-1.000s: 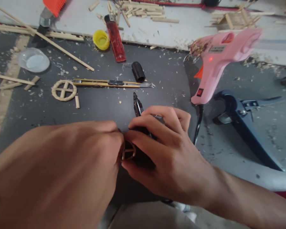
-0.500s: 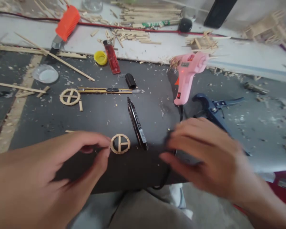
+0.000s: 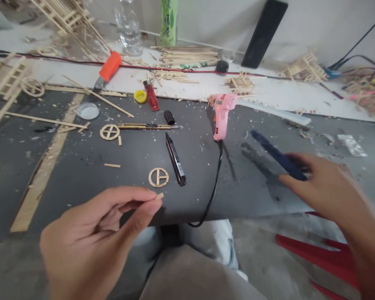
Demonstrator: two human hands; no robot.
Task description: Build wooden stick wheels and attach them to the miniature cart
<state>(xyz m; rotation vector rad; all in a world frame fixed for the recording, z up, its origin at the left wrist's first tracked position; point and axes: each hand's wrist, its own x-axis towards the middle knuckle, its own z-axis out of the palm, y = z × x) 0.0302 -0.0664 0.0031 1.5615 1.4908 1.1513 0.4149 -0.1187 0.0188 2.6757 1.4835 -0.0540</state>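
Note:
Between the thumb and index finger of my left hand [image 3: 112, 225], a small piece of wooden stick [image 3: 159, 196] is pinched. Just beyond those fingertips a wooden wheel [image 3: 158, 178] with a T of spokes lies on the dark table. My right hand [image 3: 318, 179] grips a dark blue hand cutter [image 3: 278, 155], raised off the table at the right; its lower part is hidden by the fingers. A black marker [image 3: 175, 161] without its cap lies right of the wheel. Farther back left is a second wheel [image 3: 109, 132] with crossed spokes, close to a craft knife [image 3: 146, 126].
A pink glue gun [image 3: 221, 114] stands mid-table, its black cord [image 3: 217, 175] running to the front edge. A red lighter [image 3: 151, 96], yellow cap [image 3: 140, 96], clear lid [image 3: 87, 111] and orange-handled tool [image 3: 110, 66] lie behind. Wooden sticks [image 3: 189, 56] are piled on the white ledge.
My right hand has moved right and picked up the blue cutter from the table. My left hand now shows the stick piece near the T-spoked wheel. The view has tilted up.

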